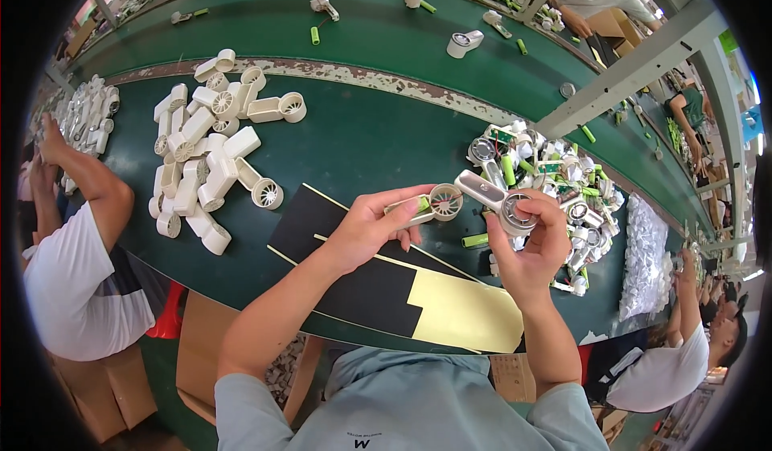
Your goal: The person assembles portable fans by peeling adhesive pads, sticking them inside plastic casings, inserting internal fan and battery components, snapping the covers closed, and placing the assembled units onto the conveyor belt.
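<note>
My left hand [366,230] is closed on a white fan housing shell [445,202] with a round slotted head. A green battery cell [423,204] shows in its handle part, under my thumb. My right hand [535,250] pinches the round end of a white and grey fan cover [481,189], whose long handle points toward the shell. The two pieces are close together; I cannot tell if they touch. Below my hands lie black foam strips [362,294] and a yellow backing sheet [466,310]. Beside my right hand is a pile of fan parts [587,218] with green cells and circuit boards.
White shells [213,141] are heaped at the left of the green table [338,113]. A bag of small white parts [643,258] lies at the right. Loose fan parts [464,44] sit on the green belt beyond a worn rail [362,82]. A grey post [627,69] rises at the right. Co-workers sit on both sides.
</note>
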A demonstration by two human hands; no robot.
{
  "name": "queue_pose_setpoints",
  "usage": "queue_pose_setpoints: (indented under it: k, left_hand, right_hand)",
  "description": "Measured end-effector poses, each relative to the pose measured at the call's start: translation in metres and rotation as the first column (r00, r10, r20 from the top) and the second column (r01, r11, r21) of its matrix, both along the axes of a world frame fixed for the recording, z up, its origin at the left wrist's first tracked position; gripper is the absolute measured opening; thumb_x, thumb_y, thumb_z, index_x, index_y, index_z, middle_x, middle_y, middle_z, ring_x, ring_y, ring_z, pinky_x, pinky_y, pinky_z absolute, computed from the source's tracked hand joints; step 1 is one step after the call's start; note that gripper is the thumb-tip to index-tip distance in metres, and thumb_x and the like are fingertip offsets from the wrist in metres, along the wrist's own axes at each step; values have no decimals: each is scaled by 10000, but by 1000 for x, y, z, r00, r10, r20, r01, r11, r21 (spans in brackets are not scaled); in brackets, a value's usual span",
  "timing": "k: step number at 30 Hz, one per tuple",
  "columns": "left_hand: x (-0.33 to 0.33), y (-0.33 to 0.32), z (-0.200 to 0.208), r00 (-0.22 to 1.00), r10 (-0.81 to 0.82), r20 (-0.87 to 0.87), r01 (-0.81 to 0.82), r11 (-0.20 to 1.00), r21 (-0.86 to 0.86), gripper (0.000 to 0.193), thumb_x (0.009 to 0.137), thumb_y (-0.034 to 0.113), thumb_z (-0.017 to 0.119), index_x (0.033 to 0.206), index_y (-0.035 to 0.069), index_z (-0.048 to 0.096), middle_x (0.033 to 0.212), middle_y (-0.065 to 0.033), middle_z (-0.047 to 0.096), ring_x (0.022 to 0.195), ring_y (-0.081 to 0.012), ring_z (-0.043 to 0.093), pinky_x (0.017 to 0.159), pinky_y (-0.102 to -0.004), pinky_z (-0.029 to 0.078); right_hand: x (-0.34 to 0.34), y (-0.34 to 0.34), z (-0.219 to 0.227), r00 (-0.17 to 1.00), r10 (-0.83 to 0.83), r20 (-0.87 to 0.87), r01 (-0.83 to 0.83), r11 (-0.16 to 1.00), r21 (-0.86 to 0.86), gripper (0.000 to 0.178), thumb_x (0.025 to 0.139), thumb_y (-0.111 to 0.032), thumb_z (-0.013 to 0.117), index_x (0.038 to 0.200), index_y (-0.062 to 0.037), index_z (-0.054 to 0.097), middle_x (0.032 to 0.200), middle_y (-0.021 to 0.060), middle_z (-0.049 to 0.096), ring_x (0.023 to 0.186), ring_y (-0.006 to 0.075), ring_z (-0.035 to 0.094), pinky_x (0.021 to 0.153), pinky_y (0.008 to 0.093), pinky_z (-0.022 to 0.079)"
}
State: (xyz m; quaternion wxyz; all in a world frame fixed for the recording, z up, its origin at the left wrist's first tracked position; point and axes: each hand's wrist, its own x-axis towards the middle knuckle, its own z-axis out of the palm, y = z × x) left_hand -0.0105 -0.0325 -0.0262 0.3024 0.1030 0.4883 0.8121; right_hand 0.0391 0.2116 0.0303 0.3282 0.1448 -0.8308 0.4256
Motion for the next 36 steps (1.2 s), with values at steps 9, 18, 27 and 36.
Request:
queue_pose_setpoints:
  k: [9,18,27,36]
  left_hand:
    - [0,-3,1,998,-47,-39,44,997,-69,439,1043,87,650,1460,-34,587,1222,-97,739,935,-135,733,866,-281,608]
    - [-1,4,-8,999,49,-10,-50,994,-92,382,1050,76,629,1400,-77,617,1192,-129,738,881,-170,761,783,-271,640]
    - [7,8,-11,984,152,-98,-160,984,-82,375,1040,26,612,1398,-84,611,1217,-145,730,931,-161,747,797,-279,644]
    - [4,3,-4,994,108,-28,-110,988,-105,376,1045,59,625,1402,-58,620,1180,-135,731,900,-175,757,798,-278,650]
  right_hand:
    - [-4,-2,5,991,-111,68,88,957,277,374,812,16,809,1154,-29,664,1226,189,681,1045,315,689,882,388,566]
    - [86,-48,-25,859,300,414,-421,875,239,322,766,18,840,1054,-23,701,1092,134,716,948,299,695,822,381,570]
    - [82,-38,-29,721,413,556,-494,870,-6,340,789,6,837,1094,-50,696,981,83,697,906,280,661,820,380,550]
    - [83,-17,-27,871,162,465,-336,886,321,213,825,-23,822,995,-26,693,1045,94,699,862,273,680,712,364,574]
